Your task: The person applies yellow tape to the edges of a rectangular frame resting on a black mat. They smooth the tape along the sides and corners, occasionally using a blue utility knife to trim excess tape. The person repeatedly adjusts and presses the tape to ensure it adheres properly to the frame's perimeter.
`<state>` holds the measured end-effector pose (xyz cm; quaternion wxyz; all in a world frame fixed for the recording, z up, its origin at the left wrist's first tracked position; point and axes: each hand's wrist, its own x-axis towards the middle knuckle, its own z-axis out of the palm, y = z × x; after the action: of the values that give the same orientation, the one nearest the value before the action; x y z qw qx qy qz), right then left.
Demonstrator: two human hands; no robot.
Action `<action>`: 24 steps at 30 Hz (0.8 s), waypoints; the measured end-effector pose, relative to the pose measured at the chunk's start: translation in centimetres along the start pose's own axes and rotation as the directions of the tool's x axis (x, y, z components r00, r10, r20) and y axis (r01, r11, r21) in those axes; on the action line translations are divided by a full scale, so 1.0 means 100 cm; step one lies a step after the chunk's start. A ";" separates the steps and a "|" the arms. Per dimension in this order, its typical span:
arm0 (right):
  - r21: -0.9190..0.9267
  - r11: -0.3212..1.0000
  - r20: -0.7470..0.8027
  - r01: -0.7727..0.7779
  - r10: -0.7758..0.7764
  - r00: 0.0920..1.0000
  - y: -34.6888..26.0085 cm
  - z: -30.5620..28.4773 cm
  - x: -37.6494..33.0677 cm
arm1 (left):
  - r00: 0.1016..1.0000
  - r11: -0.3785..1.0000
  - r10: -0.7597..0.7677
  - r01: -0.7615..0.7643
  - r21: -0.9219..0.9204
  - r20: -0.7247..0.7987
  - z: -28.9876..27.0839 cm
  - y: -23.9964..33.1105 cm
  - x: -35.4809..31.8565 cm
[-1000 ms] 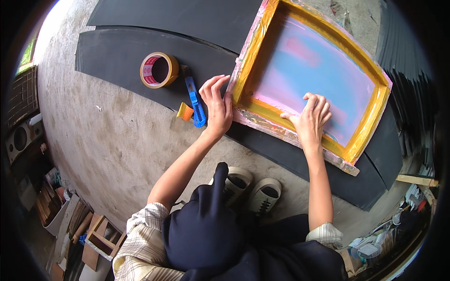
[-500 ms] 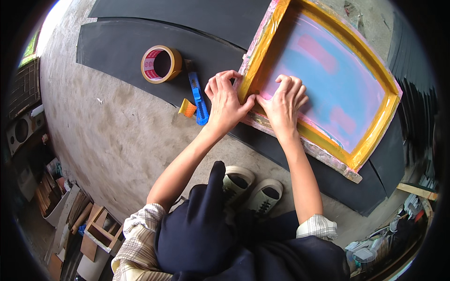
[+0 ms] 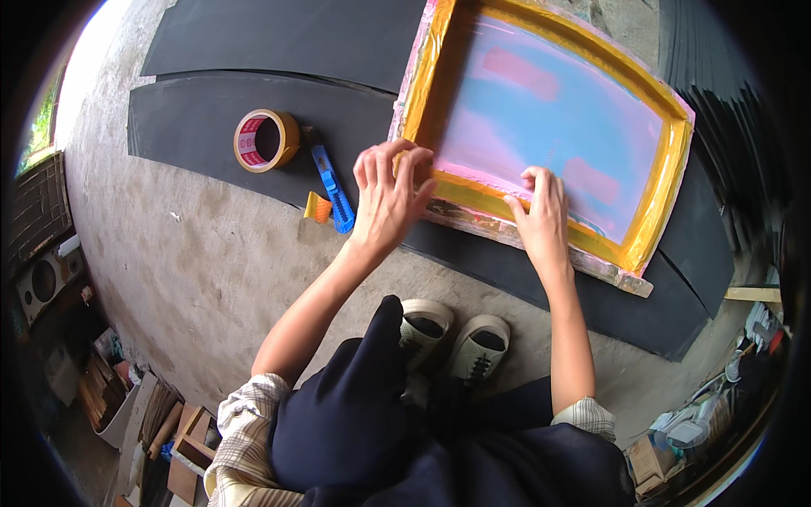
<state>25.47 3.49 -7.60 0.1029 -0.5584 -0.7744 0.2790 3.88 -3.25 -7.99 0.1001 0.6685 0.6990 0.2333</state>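
A screen-printing frame [image 3: 642, 241] lies on black sheets, its inner sides lined with shiny yellow tape [image 3: 473, 196]. Pink and blue colour covers its mesh [image 3: 541, 110]. Over the frame's near-left corner is my left hand [image 3: 384, 198], fingers loosely bent and thumb apart; it hides the corner. My right hand [image 3: 545, 215] is at the near side, its thumb extended by the yellow tape and its fingers curled above the mesh. Left of my left hand lie a blue utility knife [image 3: 334, 190], a small yellow-orange piece [image 3: 318, 208] and a roll of yellow tape [image 3: 287, 139].
Black sheets [image 3: 245, 127] cover part of the concrete floor [image 3: 203, 262]. My shoes [image 3: 480, 346] stand near the frame. Wood scraps and boxes [image 3: 182, 448] are piled at lower left. Mixed clutter [image 3: 684, 422] lines the lower right, and dark sheets [image 3: 739, 160] stand at right.
My hands have come apart from the corner. The right moved right along the near side, and the left lifted its thumb from the corner. The view has shifted, so everything sits further left.
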 end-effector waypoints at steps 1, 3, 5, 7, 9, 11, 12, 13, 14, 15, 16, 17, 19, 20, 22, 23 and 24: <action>0.160 0.987 0.021 -0.002 -0.002 1.000 0.003 -0.002 -0.005 | 0.989 0.992 0.082 -0.069 -0.108 0.121 -0.002 0.005 -0.001; 0.162 0.952 -0.088 0.260 -0.249 0.965 -0.007 0.005 -0.011 | 0.913 0.961 0.266 -0.227 -0.155 0.310 0.005 0.016 -0.005; 0.188 0.940 0.004 0.285 -0.291 0.957 -0.016 0.013 -0.024 | 0.899 0.945 0.319 -0.278 -0.169 0.301 0.016 0.021 -0.006; 0.071 0.938 -0.029 0.338 -0.337 0.941 -0.003 0.010 -0.034 | 0.889 0.940 0.337 -0.334 -0.064 0.309 0.021 0.021 -0.005; 0.011 0.937 -0.067 0.348 -0.346 0.936 0.017 0.000 -0.043 | 0.885 0.940 0.340 -0.330 -0.086 0.319 0.022 0.020 -0.004; -0.034 0.963 -0.114 0.266 -0.268 0.957 0.040 -0.019 -0.051 | 0.878 0.946 0.317 -0.321 -0.052 0.358 0.022 0.017 -0.007; -0.081 0.980 -0.123 0.180 -0.189 0.974 0.056 -0.031 -0.058 | 0.874 0.945 0.320 -0.321 -0.060 0.367 0.021 0.016 -0.006; -0.110 0.982 -0.167 0.153 -0.170 0.971 0.081 -0.043 -0.066 | 0.873 0.948 0.311 -0.311 -0.063 0.377 0.019 0.018 -0.004; -0.127 0.989 -0.206 0.078 -0.104 0.973 0.103 -0.056 -0.076 | 0.863 0.953 0.299 -0.290 -0.084 0.408 0.017 0.020 -0.001; -0.132 0.991 -0.196 -0.025 -0.001 0.981 0.110 -0.070 -0.082 | 0.851 0.958 0.285 -0.270 -0.097 0.442 0.014 0.023 0.004; -0.169 0.986 -0.220 0.001 -0.039 0.975 0.114 -0.072 -0.085 | 0.844 0.961 0.278 -0.236 -0.147 0.459 0.010 0.028 0.011; -0.206 0.978 -0.241 0.027 -0.078 0.967 0.116 -0.074 -0.087 | 0.826 0.948 0.317 -0.255 -0.192 0.467 0.014 0.031 0.017; -0.270 0.963 -0.260 0.004 -0.076 0.963 0.096 -0.068 -0.079 | 0.790 0.918 0.388 -0.285 -0.276 0.475 0.025 0.038 0.031; -0.212 0.977 -0.309 -0.001 -0.066 0.949 0.097 -0.051 -0.079 | 0.752 0.893 0.447 -0.339 -0.297 0.485 0.032 0.047 0.036; -0.160 0.981 -0.369 0.108 -0.161 0.915 0.069 -0.024 -0.070 | 0.719 0.823 0.561 -0.434 -0.366 0.411 0.045 0.070 0.039; -0.089 0.987 -0.392 0.132 -0.156 0.907 0.056 -0.013 -0.067 | 0.691 0.779 0.623 -0.504 -0.374 0.366 0.053 0.078 0.039; -0.133 0.976 -0.413 0.171 -0.211 0.886 0.047 -0.006 -0.066 | 0.674 0.788 0.614 -0.505 -0.351 0.410 0.057 0.081 0.037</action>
<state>31.89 -1.32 -8.69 0.2700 -0.5309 -0.7966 0.1031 13.31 1.44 -8.57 0.2717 0.8732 0.3789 0.1417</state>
